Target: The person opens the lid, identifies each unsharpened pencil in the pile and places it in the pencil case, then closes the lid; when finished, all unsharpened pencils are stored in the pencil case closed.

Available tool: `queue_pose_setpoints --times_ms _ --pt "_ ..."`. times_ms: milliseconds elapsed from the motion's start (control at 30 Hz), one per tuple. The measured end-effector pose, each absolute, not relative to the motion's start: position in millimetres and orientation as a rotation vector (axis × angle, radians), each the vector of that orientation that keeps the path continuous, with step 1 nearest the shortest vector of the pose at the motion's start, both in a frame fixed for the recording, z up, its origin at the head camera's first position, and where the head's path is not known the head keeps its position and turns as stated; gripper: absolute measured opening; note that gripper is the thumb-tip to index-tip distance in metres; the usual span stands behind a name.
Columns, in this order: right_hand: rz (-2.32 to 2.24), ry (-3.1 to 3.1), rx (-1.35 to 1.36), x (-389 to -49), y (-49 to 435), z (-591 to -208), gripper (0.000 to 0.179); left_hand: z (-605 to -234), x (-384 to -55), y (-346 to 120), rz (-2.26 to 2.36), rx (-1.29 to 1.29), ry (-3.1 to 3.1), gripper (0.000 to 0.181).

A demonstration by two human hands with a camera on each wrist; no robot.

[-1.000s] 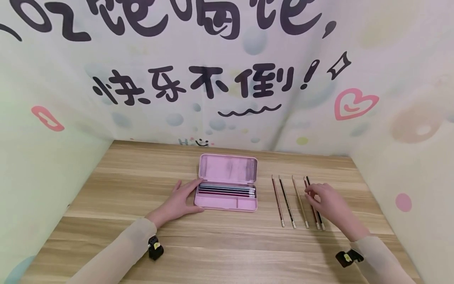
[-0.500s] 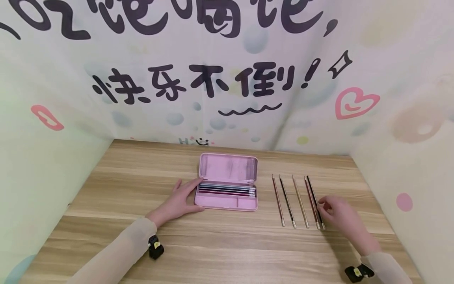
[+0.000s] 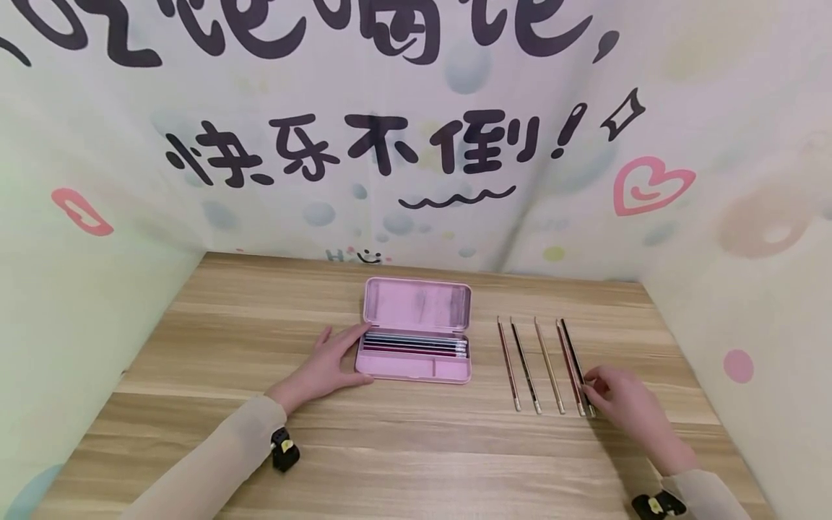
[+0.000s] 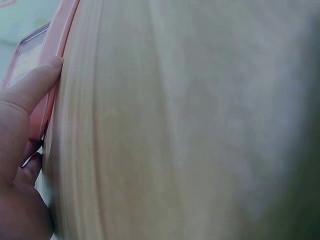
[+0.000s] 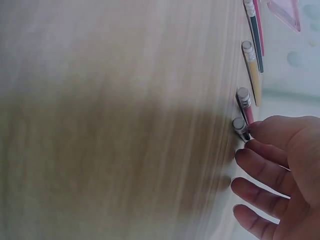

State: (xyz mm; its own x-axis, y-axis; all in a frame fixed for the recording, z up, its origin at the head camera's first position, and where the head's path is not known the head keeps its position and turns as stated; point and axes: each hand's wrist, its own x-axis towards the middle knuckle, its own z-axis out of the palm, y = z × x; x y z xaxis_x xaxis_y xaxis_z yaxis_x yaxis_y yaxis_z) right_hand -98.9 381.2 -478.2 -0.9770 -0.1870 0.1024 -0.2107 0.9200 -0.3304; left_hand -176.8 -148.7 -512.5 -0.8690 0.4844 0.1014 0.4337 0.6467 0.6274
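Observation:
A pink pencil case (image 3: 398, 370) lies with its lid up, several pencils (image 3: 416, 347) side by side in its back compartment. My left hand (image 3: 323, 372) rests against its left end, fingers spread, index finger at the back corner. In the left wrist view the thumb (image 4: 37, 85) lies straight along the case's front edge. To the right, my right hand (image 3: 627, 401) pinches a black pencil (image 3: 572, 350) near its eraser end, thumb and index finger meeting there. Close beside it lies a red pencil (image 3: 568, 357). In the right wrist view the other fingers are loosely bent.
Left of that pair, a natural-wood pencil (image 3: 549, 365), a dark pencil (image 3: 525, 365) and another red pencil (image 3: 508, 365) lie roughly parallel on the wooden table (image 3: 416, 448). A printed backdrop (image 3: 292, 224) rises behind the table's far edge.
My right hand has drawn back toward me and slightly right, from the far part of the two rightmost pencils to the black one's eraser end. The left hand keeps its place at the case.

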Motion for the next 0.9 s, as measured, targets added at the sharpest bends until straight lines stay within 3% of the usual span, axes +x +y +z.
queue_pose_setpoints --times_ms 900 --pt "0.507 -3.116 0.032 -108 376 -468 0.019 -511 -176 -151 1.033 0.777 2.776 0.096"
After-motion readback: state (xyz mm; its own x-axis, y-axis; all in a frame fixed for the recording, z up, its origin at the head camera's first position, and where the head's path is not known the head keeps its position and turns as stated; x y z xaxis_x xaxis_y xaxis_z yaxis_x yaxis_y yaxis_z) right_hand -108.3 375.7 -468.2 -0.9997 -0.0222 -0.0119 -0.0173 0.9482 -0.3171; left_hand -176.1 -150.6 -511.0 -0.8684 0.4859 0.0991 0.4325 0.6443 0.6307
